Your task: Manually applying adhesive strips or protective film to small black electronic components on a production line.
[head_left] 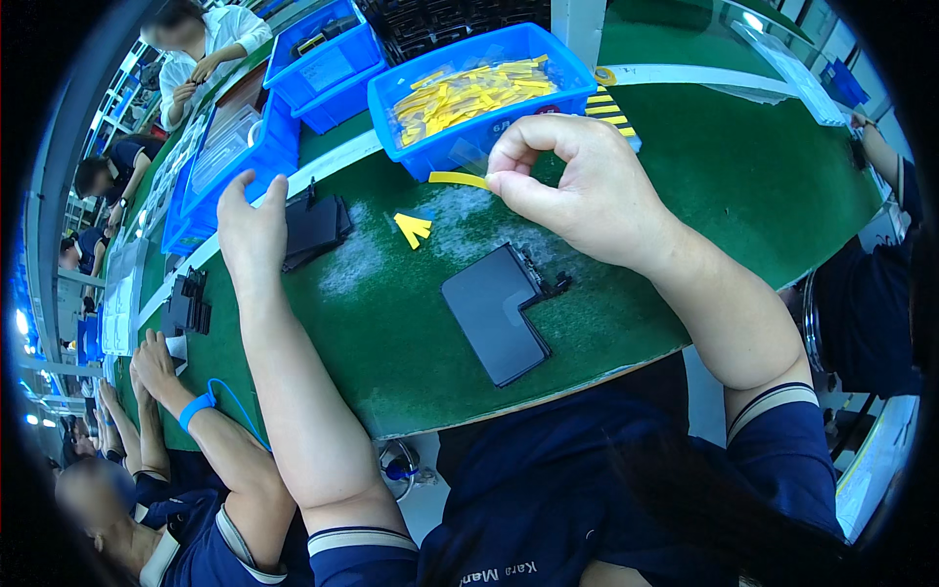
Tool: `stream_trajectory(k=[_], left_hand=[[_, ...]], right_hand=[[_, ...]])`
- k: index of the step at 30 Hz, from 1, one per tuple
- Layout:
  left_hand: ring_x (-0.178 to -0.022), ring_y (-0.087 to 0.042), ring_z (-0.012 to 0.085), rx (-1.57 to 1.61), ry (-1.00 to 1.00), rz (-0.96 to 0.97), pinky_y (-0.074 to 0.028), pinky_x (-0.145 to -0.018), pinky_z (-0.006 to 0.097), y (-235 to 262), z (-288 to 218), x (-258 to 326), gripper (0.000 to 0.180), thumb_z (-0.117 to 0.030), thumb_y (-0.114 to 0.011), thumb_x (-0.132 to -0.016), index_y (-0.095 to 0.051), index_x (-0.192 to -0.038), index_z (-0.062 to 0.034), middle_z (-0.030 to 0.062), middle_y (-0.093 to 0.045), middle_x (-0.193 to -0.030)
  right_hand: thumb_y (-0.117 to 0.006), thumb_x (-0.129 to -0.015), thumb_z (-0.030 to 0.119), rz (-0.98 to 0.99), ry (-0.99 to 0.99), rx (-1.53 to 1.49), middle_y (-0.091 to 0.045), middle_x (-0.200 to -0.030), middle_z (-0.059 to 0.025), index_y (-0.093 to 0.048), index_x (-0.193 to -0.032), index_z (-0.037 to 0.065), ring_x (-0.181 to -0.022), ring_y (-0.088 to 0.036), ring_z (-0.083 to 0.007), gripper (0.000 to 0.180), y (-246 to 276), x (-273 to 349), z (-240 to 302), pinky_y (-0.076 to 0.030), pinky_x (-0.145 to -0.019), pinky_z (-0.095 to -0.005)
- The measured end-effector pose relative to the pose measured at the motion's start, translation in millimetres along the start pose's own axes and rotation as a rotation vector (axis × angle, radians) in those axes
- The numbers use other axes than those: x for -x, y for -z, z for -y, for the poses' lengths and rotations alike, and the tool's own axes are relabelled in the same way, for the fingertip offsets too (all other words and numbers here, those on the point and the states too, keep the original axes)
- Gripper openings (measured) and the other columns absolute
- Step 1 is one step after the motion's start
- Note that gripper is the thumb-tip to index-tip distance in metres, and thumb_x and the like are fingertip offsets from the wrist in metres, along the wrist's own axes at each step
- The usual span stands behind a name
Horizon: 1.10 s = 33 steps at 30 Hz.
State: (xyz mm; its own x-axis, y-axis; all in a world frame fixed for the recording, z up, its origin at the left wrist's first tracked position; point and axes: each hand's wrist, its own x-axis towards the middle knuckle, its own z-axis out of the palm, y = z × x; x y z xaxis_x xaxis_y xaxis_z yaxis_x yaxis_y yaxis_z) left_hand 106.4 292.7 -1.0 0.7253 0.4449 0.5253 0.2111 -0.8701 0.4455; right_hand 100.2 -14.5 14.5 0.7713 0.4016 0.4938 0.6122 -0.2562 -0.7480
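Right hand: we are pinching a yellow strip [458, 179] between thumb and forefinger of our right hand [577, 186], holding it up just in front of the blue bin [391, 98] of similar strips, clear of the mat.
Left hand: our left hand [249, 220] is reaching, fingers loosely extended and holding nothing, toward the stack of dark sheets [313, 230], touching its edge.
Work piece: the L-shaped black panel [497, 313] is lying flat on the green mat [743, 186] near us, within reach of both hands.
Spare strips: a few loose yellow strips [413, 228] are lying between bin and panel.

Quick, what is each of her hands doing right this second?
Left hand: open, empty, resting by the stack of black parts.
Right hand: fingers pinched shut on a yellow strip.
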Motion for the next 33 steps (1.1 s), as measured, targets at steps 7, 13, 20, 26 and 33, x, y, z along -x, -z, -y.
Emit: stream_trajectory(k=[7,13,20,26,33], left_hand=[[-0.078,-0.055,0.0083,0.917,-0.357,0.666,-0.045,-0.065,0.021,18.2,-99.8,68.9,0.03,-0.009,-0.067,-0.077,-0.061,-0.105,-0.0014,0.0019,-0.058,-0.084],[-0.065,-0.051,0.005,0.897,-0.083,0.806,-0.043,-0.06,0.021,11.0,-99.6,68.0,0.02,-0.005,-0.064,-0.075,-0.062,-0.094,0.001,0.0,-0.059,-0.074],[-0.08,-0.06,0.03,-0.012,-0.3,0.567,-0.048,-0.073,0.038,-14.4,-78.1,60.8,0.016,-0.011,-0.064,-0.072,-0.062,-0.086,-0.0024,0.0134,-0.06,-0.085],[-0.078,-0.06,0.0278,0.025,-0.366,0.392,-0.048,-0.072,0.038,-13.0,-77.8,63.2,0.022,-0.016,-0.067,-0.073,-0.06,-0.09,-0.0032,0.0124,-0.058,-0.091],[-0.062,-0.056,0.0178,0.249,-0.232,0.507,-0.047,-0.062,0.031,-4.1,-89.5,63.4,0.018,-0.013,-0.067,-0.073,-0.063,-0.085,-0.0004,0.0108,-0.061,-0.079]], right_hand=[[-0.063,-0.074,0.013,0.154,-0.126,-0.235,-0.062,-0.065,-0.0066,-0.063,-0.074,0.0,-0.061,-0.059,-0.0123,0.012,-2.3,-2.2,-6.1,-0.047,-0.059,-0.0266],[-0.067,-0.075,0.015,0.231,-0.067,-0.145,-0.062,-0.066,-0.0068,-0.065,-0.077,0.0,-0.061,-0.058,-0.0112,0.015,3.5,-3.6,-11.6,-0.047,-0.058,-0.0253],[-0.063,-0.08,0.017,-0.353,0.043,0.489,-0.062,-0.07,-0.0056,-0.064,-0.085,-0.001,-0.065,-0.056,-0.0099,0.019,45.7,-30.1,-39.7,-0.046,-0.062,-0.0247],[-0.066,-0.076,0.034,-0.072,-0.473,0.969,-0.067,-0.088,-0.0146,-0.068,-0.09,0.005,-0.08,-0.066,-0.0248,0.033,81.9,-38.5,-92.5,-0.051,-0.075,-0.0369],[-0.076,-0.071,0.032,-0.132,-0.663,0.633,-0.06,-0.064,-0.0063,-0.061,-0.066,0.004,-0.057,-0.053,-0.0127,0.032,87.1,-43.9,-114.6,-0.044,-0.055,-0.0284]])
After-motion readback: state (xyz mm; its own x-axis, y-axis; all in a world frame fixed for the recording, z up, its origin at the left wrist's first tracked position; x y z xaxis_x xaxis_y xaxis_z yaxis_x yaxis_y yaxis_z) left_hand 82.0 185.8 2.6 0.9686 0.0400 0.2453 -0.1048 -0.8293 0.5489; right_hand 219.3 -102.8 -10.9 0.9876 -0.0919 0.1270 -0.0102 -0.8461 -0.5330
